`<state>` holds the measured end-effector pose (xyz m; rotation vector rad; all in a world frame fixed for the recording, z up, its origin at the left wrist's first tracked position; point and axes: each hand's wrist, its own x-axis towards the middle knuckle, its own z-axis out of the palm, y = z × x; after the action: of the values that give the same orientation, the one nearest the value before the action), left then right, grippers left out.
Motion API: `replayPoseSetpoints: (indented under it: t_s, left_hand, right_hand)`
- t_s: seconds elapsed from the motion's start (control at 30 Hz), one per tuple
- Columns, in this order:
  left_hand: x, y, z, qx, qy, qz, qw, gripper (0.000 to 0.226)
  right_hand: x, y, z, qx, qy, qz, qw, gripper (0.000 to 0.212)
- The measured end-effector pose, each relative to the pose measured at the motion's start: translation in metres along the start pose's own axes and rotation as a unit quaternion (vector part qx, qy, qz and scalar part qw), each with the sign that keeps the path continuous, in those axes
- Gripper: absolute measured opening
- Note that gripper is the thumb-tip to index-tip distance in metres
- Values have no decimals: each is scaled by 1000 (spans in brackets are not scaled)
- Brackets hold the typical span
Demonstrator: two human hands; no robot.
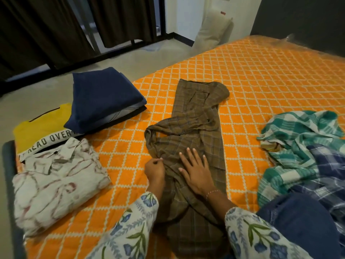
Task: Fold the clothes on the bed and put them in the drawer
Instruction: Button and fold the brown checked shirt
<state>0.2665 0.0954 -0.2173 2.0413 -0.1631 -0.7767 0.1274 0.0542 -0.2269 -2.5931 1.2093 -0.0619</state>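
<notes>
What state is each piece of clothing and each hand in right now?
Brown checked shirt: spread out, partly folded.
Left hand: pinching the shirt's edge.
Right hand: flat on the shirt.
Navy garment: folded.
Yellow shirt: folded.
Pale printed shirt: folded.
Green and blue checked clothes: unfolded heap.
</notes>
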Motion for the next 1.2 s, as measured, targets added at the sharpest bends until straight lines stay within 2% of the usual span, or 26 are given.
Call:
replayPoseSetpoints:
  t_s: [0.03, 0.1, 0.17, 0.2, 0.27, 0.37, 0.5, 0.57, 0.63, 0.7, 0.77, 0.8, 0.83, 0.87, 0.93, 0.97, 1.03, 1.07, 1.13, 1.17, 1.2]
  left_hand:
    - [3, 0, -3, -60, 2, -47, 997, 19]
    - [8, 0, -9, -171, -25, -118, 978, 24]
    - [5, 10, -12, -264, -54, -167, 948, 14]
    - [5, 14, -13, -284, -59, -181, 940, 19]
    - [6, 23, -12, -277, -84, -182, 940, 38]
    - [10, 33, -10, -238, -152, -156, 946, 28]
    - [27, 26, -24, -267, -219, -157, 925, 19]
    - [30, 18, -33, -262, -222, -159, 926, 6]
    - [31, 17, -36, -263, -197, -164, 930, 12]
    - [32, 19, -33, -285, -149, -150, 935, 23]
    - [31, 19, -26, -227, -59, -90, 968, 25]
    - [30, 19, -21, -148, -7, -38, 988, 17]
    - [28, 21, -19, -42, 34, 24, 998, 19]
    - [28, 24, -15, 76, 66, 93, 991, 36]
    - [33, 43, 0, 211, 92, 222, 948, 54]
    - [38, 56, 10, 255, 78, 284, 921, 56]
    - [47, 81, 35, 337, 6, 353, 873, 61]
    - [52, 93, 49, 366, -39, 373, 852, 63]
    - [54, 101, 63, 400, -118, 420, 806, 57]
    - [54, 107, 73, 417, -139, 461, 771, 48]
    - [52, 103, 75, 438, -157, 488, 739, 43]
  right_hand:
    - [8, 1, -2, 14, -15, 14, 1000, 77]
    - [28, 3, -10, 28, -6, 39, 999, 60]
    - [48, 4, -19, 33, -13, 51, 998, 52]
    - [57, 4, -24, 30, -22, 47, 998, 51]
    - [76, 3, -32, 27, -43, 46, 998, 48]
    - [99, 1, -43, 69, -71, 93, 991, 39]
    - [120, 4, -52, 125, -70, 130, 981, 24]
    - [125, 8, -52, 190, -72, 130, 970, 18]
    - [127, 10, -51, 222, -78, 117, 965, 17]
    - [129, 12, -48, 209, -40, 128, 969, 17]
    - [126, 12, -44, 183, 12, 157, 970, 19]
    - [124, 11, -42, 163, 32, 160, 973, 22]
    - [122, 9, -40, 139, 57, 157, 976, 25]
    - [121, 7, -37, 110, 94, 156, 977, 26]
    - [120, 8, -40, 72, 173, 212, 959, 38]
    - [121, 14, -43, 71, 184, 264, 944, 53]
    - [126, 35, -52, 98, 141, 356, 918, 78]
    - [131, 46, -57, 117, 119, 379, 910, 78]
    - [139, 56, -63, 102, 95, 362, 922, 48]
    - [150, 59, -71, 69, 116, 335, 933, 33]
    - [156, 53, -72, 45, 143, 299, 942, 27]
